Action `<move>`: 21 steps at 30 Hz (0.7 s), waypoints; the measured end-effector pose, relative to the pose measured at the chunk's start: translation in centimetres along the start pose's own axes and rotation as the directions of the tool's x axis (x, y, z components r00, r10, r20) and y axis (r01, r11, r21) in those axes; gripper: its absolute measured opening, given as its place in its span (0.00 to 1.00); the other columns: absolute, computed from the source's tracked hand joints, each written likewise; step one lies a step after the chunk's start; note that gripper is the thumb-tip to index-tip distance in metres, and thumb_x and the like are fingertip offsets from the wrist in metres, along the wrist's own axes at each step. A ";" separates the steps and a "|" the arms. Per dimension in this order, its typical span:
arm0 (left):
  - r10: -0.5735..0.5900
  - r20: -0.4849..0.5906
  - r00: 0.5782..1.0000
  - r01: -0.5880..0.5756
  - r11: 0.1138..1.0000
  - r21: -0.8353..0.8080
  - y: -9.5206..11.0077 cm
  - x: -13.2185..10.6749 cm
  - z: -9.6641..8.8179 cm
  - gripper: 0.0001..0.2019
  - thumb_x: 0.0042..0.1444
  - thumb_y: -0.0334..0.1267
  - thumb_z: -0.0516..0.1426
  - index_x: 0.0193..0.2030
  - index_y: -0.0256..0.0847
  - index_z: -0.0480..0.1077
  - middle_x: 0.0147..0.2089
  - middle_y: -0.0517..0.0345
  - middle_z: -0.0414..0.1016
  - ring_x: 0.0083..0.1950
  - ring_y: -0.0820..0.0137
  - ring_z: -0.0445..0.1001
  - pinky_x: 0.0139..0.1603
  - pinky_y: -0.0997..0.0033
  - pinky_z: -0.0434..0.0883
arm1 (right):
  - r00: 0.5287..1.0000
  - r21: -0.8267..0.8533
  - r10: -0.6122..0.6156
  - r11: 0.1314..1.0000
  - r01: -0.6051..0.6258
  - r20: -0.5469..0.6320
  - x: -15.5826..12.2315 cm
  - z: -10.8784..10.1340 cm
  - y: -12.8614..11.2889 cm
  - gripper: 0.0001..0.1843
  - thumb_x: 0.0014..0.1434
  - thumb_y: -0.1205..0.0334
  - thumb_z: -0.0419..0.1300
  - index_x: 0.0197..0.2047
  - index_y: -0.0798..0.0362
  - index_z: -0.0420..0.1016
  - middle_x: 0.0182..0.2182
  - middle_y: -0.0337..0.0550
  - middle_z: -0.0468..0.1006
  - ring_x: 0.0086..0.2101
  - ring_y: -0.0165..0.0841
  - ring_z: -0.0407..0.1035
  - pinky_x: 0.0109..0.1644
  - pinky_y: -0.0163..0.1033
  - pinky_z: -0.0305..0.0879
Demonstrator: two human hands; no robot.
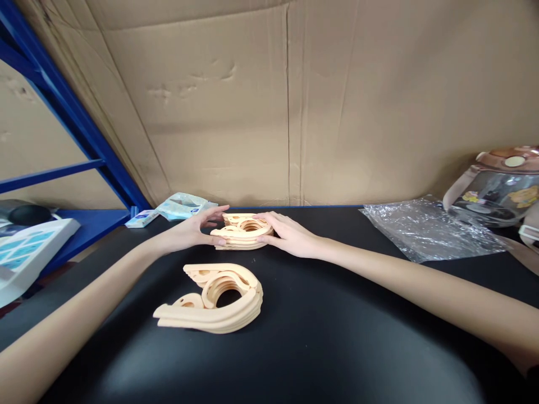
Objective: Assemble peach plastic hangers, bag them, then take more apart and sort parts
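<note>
At the far side of the black table, a stack of beige folding hangers point(242, 242) sits between my two hands. My left hand point(194, 230) holds its left end, with the thumb at the front and the fingers curving behind. On the right end is my right hand point(290, 234), thumb along the front side and fingers over the back edge. A second stack of folded hangers point(240, 322), curved round an open middle, lies nearer to me and touches neither hand.
The black table point(320, 336) backs onto a cardboard wall point(227, 112). A light-blue packet point(183, 206) and a small white-blue pack point(142, 219) lie at back left. Clear plastic wrap point(425, 230) and a transparent jug point(497, 191) are right. A blue frame point(80, 118) and white tray point(37, 252) stand left.
</note>
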State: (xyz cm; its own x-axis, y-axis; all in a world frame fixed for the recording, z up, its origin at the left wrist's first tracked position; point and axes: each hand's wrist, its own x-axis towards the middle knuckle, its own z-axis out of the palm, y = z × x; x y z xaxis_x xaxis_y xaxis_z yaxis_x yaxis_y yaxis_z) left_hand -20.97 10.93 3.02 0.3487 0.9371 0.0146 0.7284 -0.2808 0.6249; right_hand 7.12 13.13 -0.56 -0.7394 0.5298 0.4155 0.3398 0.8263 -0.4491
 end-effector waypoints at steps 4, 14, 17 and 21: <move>-0.025 0.010 1.000 0.025 1.000 0.016 0.5 -0.2 0.2 0.46 0.46 0.49 0.64 0.70 0.50 0.48 0.67 0.48 0.60 0.67 0.53 0.60 0.63 0.52 0.63 | 1.000 0.019 0.013 1.000 -0.013 -0.003 -0.1 0.1 0.1 0.27 0.65 0.52 0.55 0.63 0.50 0.56 0.59 0.53 0.66 0.57 0.43 0.62 0.58 0.53 0.60; -0.064 -0.011 0.998 0.064 0.995 0.074 1.0 -0.7 0.6 0.49 0.45 0.52 0.65 0.71 0.48 0.47 0.67 0.48 0.62 0.68 0.53 0.59 0.65 0.53 0.60 | 0.999 0.050 0.041 0.998 -0.041 0.014 -0.2 0.2 0.0 0.30 0.63 0.52 0.58 0.64 0.54 0.55 0.58 0.55 0.68 0.56 0.43 0.64 0.58 0.53 0.61; -0.067 -0.010 0.998 0.067 0.994 0.088 0.9 -0.7 0.8 0.50 0.44 0.53 0.65 0.71 0.45 0.47 0.66 0.47 0.63 0.68 0.53 0.59 0.66 0.54 0.59 | 0.999 0.066 0.046 0.997 -0.047 0.016 -0.2 0.2 0.0 0.30 0.63 0.52 0.58 0.64 0.53 0.55 0.58 0.54 0.68 0.56 0.43 0.64 0.58 0.53 0.61; -0.060 -0.012 0.998 0.061 0.994 0.087 0.6 -0.7 0.8 0.50 0.44 0.53 0.65 0.70 0.46 0.46 0.65 0.47 0.64 0.68 0.53 0.59 0.66 0.54 0.59 | 0.999 0.085 0.050 0.995 -0.051 0.014 -0.1 0.3 -0.1 0.29 0.62 0.52 0.59 0.63 0.50 0.56 0.59 0.52 0.67 0.58 0.43 0.62 0.59 0.53 0.60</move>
State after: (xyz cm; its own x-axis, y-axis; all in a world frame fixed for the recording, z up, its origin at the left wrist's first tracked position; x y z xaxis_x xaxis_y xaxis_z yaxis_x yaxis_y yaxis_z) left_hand -20.26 9.95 2.79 0.2972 0.9547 -0.0135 0.7971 -0.2403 0.5540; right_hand 7.05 12.95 -0.81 -0.7294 0.5681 0.3812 0.3269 0.7789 -0.5353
